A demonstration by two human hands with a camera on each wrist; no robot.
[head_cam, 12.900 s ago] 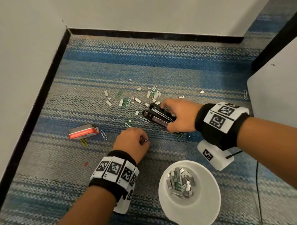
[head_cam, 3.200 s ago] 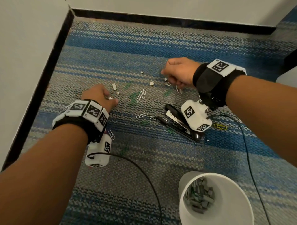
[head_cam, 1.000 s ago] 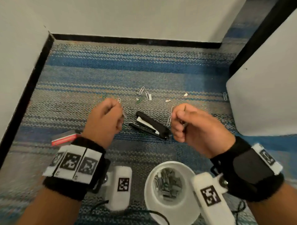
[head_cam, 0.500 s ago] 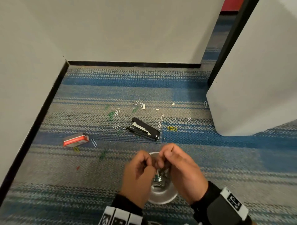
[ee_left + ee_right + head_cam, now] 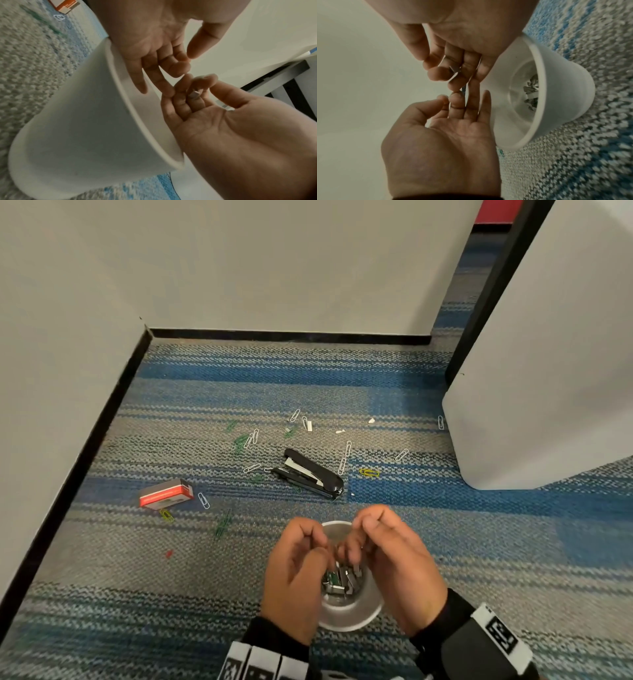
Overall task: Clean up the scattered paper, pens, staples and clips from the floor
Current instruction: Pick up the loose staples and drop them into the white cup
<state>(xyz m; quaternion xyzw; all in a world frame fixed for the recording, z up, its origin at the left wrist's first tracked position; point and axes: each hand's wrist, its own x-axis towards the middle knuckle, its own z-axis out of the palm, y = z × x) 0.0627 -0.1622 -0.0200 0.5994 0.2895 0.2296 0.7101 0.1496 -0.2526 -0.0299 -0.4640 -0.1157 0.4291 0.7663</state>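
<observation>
A white cup point(image 5: 346, 616) stands on the carpet with a heap of staples point(image 5: 337, 582) in its bottom. Both hands hover over its mouth, fingertips nearly touching. My left hand point(image 5: 298, 570) is cupped. One staple strip point(image 5: 194, 94) lies in its curled fingers, thumb apart; the strip point(image 5: 454, 69) also shows in the right wrist view. My right hand point(image 5: 394, 563) holds nothing I can see, its fingers point(image 5: 471, 102) fairly straight above the rim. Several white, green and yellow paper clips point(image 5: 251, 438) lie scattered further away on the carpet.
A black stapler point(image 5: 311, 474) lies open just beyond the cup. To the left, near the wall, a red staple box point(image 5: 165, 497) sits beside a yellow clip point(image 5: 166, 514) and green clips point(image 5: 222, 523). A white cabinet point(image 5: 548, 371) stands on the right.
Both hands came back from the floor near the stapler and now meet over the cup. Their fingers have loosened since half a second ago.
</observation>
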